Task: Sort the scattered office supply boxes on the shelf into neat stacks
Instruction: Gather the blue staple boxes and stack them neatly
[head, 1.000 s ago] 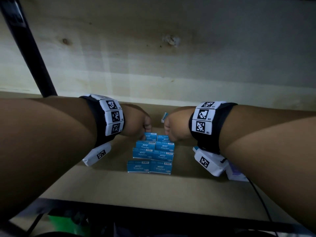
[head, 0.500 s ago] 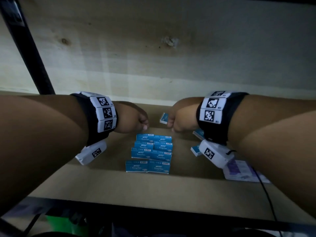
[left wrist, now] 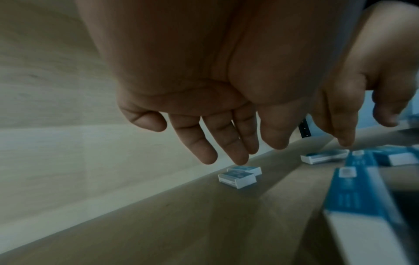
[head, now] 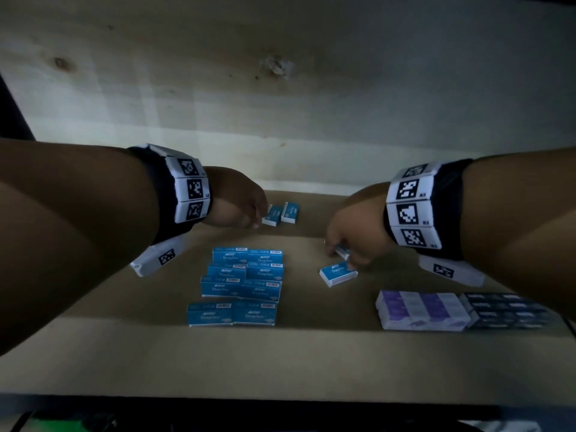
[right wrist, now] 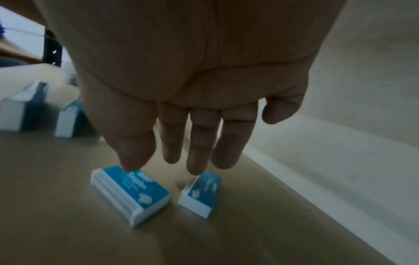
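Blue staples boxes (head: 243,285) sit in tidy rows mid-shelf. Behind them lie two small blue boxes (head: 280,213), side by side near the back wall. My left hand (head: 257,224) hovers just over this pair (left wrist: 240,176), fingers straight, holding nothing. Two more small blue boxes lie to the right, one (head: 338,272) flat and one (head: 343,252) half under my right hand (head: 339,254). In the right wrist view that hand (right wrist: 163,166) is spread, its thumb on the left box (right wrist: 131,191) and a fingertip on the right box (right wrist: 201,191).
A purple pack of boxes (head: 420,310) and a dark pack (head: 508,310) stand at the front right of the wooden shelf (head: 311,363). The pale back wall (head: 280,120) runs close behind the boxes. A black frame edge (head: 280,410) borders the front.
Both hands have left the middle stack and uncurled. The left went toward the back pair, the right swung out and down to the loose boxes on the right. The purple and dark packs came into view.
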